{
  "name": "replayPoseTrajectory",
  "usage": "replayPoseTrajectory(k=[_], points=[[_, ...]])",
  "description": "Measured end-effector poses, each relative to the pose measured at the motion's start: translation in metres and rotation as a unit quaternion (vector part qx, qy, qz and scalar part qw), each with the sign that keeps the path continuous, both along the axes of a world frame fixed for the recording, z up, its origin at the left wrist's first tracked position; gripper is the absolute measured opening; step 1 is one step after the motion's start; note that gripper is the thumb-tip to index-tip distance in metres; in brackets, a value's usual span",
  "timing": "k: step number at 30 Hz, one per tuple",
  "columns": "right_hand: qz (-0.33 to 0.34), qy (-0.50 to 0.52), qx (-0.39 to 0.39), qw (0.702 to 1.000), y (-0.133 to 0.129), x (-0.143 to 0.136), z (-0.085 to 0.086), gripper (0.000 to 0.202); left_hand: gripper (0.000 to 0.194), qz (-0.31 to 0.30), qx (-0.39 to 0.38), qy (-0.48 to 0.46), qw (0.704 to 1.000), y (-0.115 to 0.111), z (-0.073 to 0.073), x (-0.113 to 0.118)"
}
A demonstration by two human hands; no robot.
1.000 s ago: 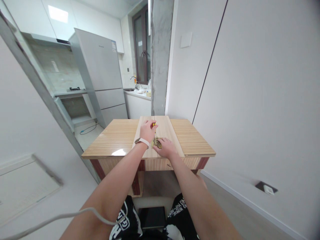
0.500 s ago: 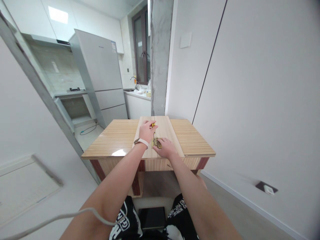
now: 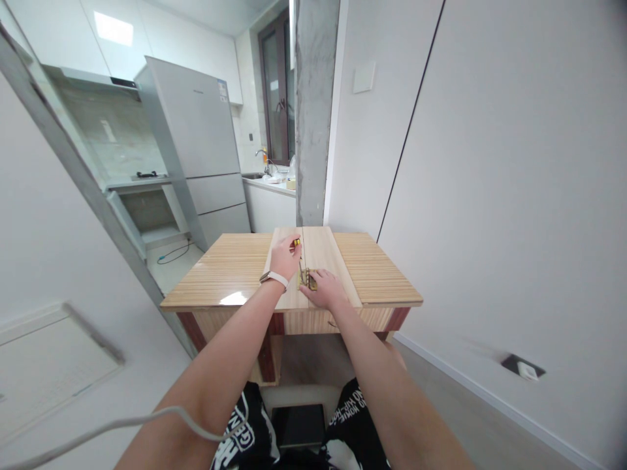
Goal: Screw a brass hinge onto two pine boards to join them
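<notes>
My left hand (image 3: 285, 256), with a watch on a pale strap at the wrist, is closed round the yellow and dark handle of a screwdriver (image 3: 296, 243). Its thin shaft points down toward a small brass-coloured metal piece (image 3: 305, 279) on the pale board (image 3: 321, 245). Whether the tip touches the piece is too small to tell. My right hand (image 3: 325, 289) lies over the right side of the metal piece, its fingers pressed on it against the board.
The board lies across a striped wooden table (image 3: 215, 264) with a drawer at the front. A white cable (image 3: 169, 411) crosses my left forearm. A grey fridge (image 3: 196, 124) stands behind at left, and a white wall (image 3: 490, 163) is at right.
My left hand has shifted slightly left, and the screwdriver handle has moved left and up a little with it. My right hand and the metal piece look unmoved.
</notes>
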State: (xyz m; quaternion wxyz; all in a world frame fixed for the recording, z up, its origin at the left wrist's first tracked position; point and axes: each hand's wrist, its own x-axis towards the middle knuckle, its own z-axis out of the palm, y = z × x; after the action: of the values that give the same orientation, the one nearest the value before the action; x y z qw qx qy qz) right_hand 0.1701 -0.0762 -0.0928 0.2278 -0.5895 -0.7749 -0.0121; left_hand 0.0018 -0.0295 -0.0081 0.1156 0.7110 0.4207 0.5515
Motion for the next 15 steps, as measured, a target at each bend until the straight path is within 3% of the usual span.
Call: replayPoseTrajectory(k=[10,15], points=[[0.001,-0.003,0.005,1.0,0.0006,-0.0008,-0.0001,0.059,0.022,0.043,0.003,-0.001,0.999,-0.0065,0.0075,0.0044],[-0.001,-0.001,0.008,1.0,0.0002,-0.001,-0.0002,0.059,0.032,0.015,0.003,0.01,1.0,-0.0017,0.003,0.0028]])
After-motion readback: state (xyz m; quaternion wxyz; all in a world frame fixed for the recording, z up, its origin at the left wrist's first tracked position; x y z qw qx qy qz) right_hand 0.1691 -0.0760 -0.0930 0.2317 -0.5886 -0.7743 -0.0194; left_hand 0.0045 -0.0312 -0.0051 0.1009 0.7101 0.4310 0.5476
